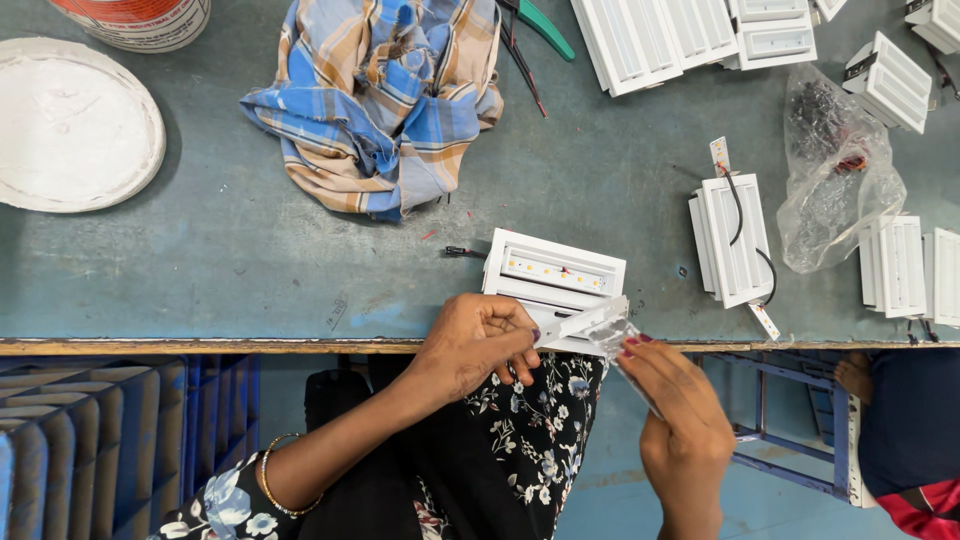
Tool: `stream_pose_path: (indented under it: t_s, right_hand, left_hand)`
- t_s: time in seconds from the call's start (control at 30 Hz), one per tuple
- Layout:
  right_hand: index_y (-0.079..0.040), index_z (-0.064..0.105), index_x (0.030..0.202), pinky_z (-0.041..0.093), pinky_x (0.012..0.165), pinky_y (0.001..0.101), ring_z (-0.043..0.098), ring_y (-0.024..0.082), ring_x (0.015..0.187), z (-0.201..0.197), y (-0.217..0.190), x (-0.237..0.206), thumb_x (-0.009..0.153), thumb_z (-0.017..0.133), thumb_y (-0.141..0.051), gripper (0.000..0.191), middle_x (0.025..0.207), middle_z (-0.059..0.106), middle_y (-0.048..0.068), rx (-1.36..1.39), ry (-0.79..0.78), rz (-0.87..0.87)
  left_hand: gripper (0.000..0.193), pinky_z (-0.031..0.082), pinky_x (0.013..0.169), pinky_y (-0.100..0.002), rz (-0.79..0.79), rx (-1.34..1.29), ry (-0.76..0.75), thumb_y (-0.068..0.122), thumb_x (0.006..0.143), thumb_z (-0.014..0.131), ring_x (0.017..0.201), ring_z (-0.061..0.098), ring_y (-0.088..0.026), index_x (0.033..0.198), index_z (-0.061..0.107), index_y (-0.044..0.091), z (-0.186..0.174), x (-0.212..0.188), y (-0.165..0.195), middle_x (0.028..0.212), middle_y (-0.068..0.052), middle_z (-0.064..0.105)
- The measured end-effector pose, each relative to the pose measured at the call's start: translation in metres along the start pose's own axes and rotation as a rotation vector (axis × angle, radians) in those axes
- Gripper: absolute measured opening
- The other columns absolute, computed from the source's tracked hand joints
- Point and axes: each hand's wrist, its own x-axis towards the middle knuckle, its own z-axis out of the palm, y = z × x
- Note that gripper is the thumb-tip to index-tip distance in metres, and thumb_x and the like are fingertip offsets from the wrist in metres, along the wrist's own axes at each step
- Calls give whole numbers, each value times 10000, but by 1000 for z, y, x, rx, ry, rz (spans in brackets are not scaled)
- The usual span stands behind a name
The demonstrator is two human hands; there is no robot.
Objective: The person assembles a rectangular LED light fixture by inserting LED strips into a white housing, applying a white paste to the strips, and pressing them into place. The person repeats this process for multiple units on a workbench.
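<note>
A white rectangular light fixture (556, 272) with a row of small yellow diodes lies at the table's near edge. My left hand (470, 345) pinches a narrow clear strip (588, 323) at its left end, just in front of the fixture. My right hand (680, 415) grips the strip's right end, where clear film is crumpled around its fingertips. Both hands hover over the table's edge, above my floral-patterned lap.
Another white fixture (733, 240) with a black wire lies to the right, beside a clear plastic bag (835, 175) of small parts. More fixtures (690, 35) sit at the back and right. A blue plaid cloth (385, 100), a white lid (75, 125) and blue crates (110, 440) are on the left.
</note>
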Motion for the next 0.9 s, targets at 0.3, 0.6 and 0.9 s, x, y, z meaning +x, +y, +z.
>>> stream_pose_path:
  t_s: [0.3,0.6,0.9]
  right_hand:
    - [15,731,1097,543,1037,393,699,310,1183,21,16,4,805,536,211,402,1132,736,127,-10,95,-2]
    - [5,723,1114,549,1037,395,696,325,1186,37,18,-18,855,572,177,346,1150,729,134,-4,147,32]
    - [18,720,1100,551,1038,397,701,328,1172,46,14,-37,848,594,188,329,1148,733,144,-14,212,74]
  left_hand:
    - [146,531,479,-258,-2,-118,-28,90,907,673,606,737,-191,891,688,-54,-3,5,-10,773,-148,741]
    - [146,536,440,-254,-22,-159,-26,76,897,674,600,749,-216,898,692,-69,-5,10,-14,777,-174,750]
    - [158,536,435,-252,-32,-127,-19,84,893,670,602,755,-218,887,693,-72,-4,8,-9,768,-176,751]
